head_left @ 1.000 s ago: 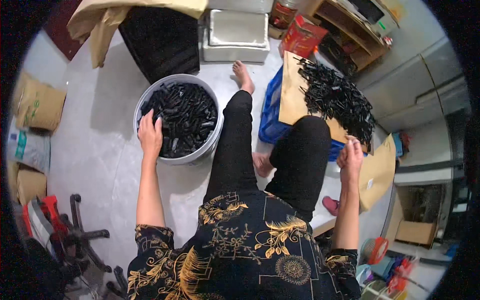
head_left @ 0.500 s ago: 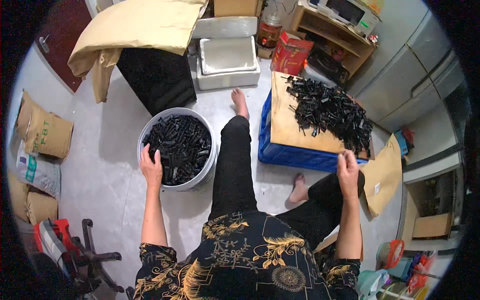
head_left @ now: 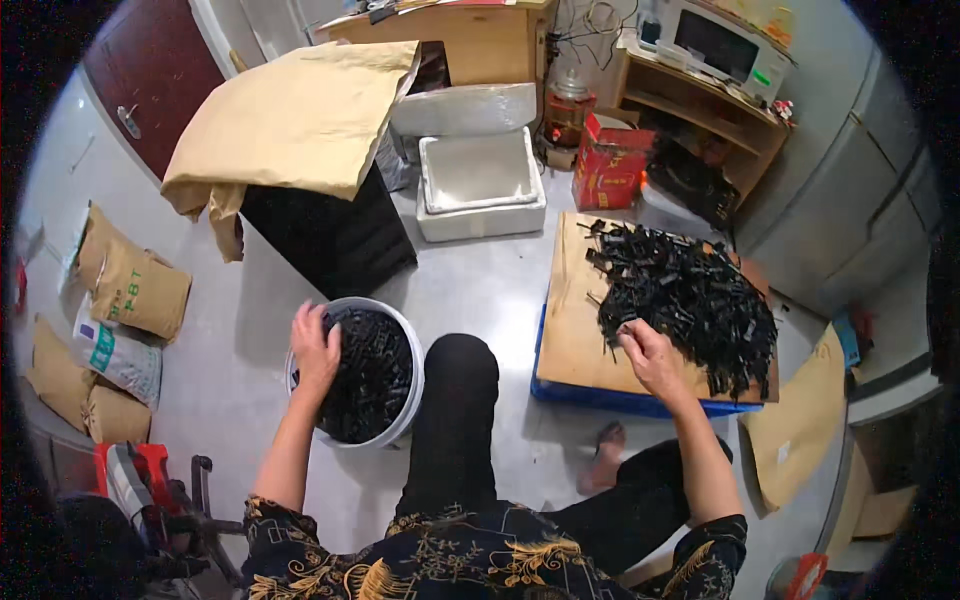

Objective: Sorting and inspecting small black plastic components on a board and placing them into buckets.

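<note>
One splayed left hand [head_left: 316, 352] lay at the bucket [head_left: 413, 398]; the right hand [head_left: 650, 362] curled, grip unclear, where careless brushing might have knocked black parts [head_left: 690, 300] off the board [head_left: 575, 310].

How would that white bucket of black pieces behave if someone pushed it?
The white bucket would probably feel heavy, being well filled with black pieces. It might slide rather than tip, standing upright on a smooth-looking floor. The jumbled pieces would likely shift.
</note>
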### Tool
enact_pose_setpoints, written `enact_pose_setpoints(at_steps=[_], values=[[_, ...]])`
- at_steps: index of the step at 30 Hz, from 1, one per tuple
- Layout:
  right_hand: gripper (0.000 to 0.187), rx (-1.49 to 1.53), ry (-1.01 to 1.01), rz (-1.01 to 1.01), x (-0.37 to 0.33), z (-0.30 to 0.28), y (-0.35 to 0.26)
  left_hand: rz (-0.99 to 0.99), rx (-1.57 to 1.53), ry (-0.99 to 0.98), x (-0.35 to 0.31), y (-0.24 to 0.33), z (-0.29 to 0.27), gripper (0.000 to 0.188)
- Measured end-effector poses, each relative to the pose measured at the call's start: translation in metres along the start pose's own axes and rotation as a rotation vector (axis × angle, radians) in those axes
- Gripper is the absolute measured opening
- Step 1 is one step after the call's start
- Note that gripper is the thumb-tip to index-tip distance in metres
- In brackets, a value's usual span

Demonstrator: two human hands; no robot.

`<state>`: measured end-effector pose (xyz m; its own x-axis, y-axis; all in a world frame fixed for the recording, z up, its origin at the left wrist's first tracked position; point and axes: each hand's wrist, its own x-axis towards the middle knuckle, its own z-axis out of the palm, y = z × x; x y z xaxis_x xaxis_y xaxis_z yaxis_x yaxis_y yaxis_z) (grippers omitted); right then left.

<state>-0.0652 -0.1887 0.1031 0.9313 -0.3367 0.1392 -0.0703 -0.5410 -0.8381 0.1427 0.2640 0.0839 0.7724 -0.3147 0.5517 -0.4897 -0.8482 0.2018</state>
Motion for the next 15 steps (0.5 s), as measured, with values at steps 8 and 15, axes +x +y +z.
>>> enact_pose_setpoints(at_steps=[8,15], values=[[0.006,-0.16,-0.01,-0.185,0.046,0.026,0.01,0.309,-0.203,-0.114,0.161,0.072,0.114,0.051],[0.009,-0.325,-0.256,-0.198,0.056,0.014,0.007,0.346,-0.155,-0.115,0.322,0.119,0.257,0.064]])
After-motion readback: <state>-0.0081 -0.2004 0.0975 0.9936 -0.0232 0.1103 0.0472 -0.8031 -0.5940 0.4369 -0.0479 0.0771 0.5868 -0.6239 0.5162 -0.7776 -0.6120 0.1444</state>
